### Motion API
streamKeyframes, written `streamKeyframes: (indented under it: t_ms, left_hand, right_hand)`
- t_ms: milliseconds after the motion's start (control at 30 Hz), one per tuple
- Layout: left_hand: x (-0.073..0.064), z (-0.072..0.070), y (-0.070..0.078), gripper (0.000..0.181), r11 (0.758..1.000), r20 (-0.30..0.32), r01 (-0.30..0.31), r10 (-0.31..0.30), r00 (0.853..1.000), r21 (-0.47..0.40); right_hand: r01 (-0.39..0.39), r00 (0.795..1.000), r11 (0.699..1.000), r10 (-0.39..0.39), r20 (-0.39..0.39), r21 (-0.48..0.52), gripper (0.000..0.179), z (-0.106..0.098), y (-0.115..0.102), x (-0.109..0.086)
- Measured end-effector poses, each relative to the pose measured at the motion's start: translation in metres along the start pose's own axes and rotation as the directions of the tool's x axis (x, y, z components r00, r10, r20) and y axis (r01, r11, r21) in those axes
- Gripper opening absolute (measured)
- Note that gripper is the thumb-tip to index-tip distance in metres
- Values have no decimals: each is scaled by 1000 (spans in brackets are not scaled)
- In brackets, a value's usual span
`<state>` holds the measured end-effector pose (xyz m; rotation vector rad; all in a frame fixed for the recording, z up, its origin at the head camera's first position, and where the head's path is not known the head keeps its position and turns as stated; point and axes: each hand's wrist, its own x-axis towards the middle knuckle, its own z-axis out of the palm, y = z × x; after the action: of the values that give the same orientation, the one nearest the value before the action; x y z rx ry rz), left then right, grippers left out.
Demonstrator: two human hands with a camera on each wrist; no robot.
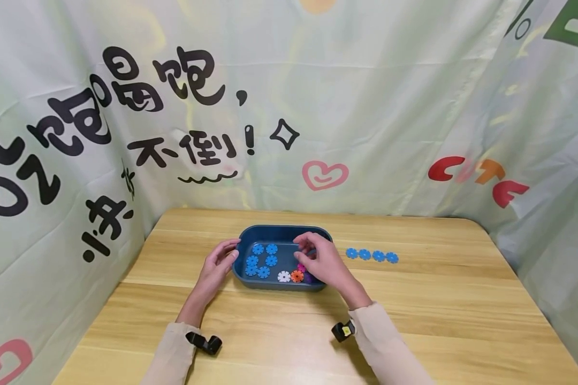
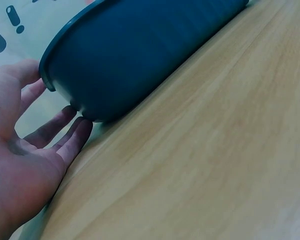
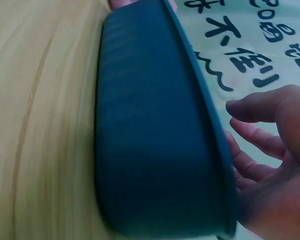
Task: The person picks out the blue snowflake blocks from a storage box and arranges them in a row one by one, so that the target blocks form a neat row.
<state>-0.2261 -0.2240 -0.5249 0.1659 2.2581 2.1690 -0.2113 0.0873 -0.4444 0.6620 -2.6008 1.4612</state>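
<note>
A dark blue plastic tray (image 1: 281,285) stands on the table. My left hand (image 1: 218,261) holds its left end, thumb at the rim and the other fingers against the outer wall, as the left wrist view shows. Over the tray's right end hovers my right hand (image 1: 321,259), fingers loosely bent and apart, with nothing visible between thumb and forefinger (image 3: 255,135). Several blue snowflake-shaped plastic discs (image 1: 271,260) lie in the tray's left part. Near its front wall are a white disc (image 1: 283,276), an orange disc (image 1: 297,276), and pink and purple ones partly hidden by the right hand.
A row of blue snowflake discs (image 1: 371,255) lies on the wooden table (image 1: 433,299) to the right of the tray. Behind the table hangs a printed cloth (image 1: 385,133). Black wrist cameras (image 1: 204,343) sit at both sleeves.
</note>
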Motion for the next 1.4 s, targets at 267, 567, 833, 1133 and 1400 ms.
streamKeyframes:
  t_ms: [267, 567, 833, 1133, 1400]
  left_hand:
    - [1, -1, -1, 43, 1000, -2, -9, 9, 1000, -12]
    - [1, -2, -2, 44, 1000, -3, -14, 14, 1000, 0]
    - [1, -3, -2, 44, 1000, 1, -9, 9, 1000, -12]
    - [2, 0, -2, 43, 999, 22, -20, 20, 1000, -35]
    - [1, -1, -1, 42, 999, 8, -23, 24, 1000, -39]
  right_hand:
    - [11, 998, 999, -8, 61, -52, 23, 23, 3, 18]
    - [-32, 984, 993, 51, 170, -116, 25, 43, 7, 35]
    - [-11, 965, 978, 65, 254, -209, 23, 56, 12, 43]
    - [7, 956, 953, 83, 282, -302, 23, 63, 14, 45]
    - [32, 948, 933, 85, 307, -358, 22, 66, 13, 49]
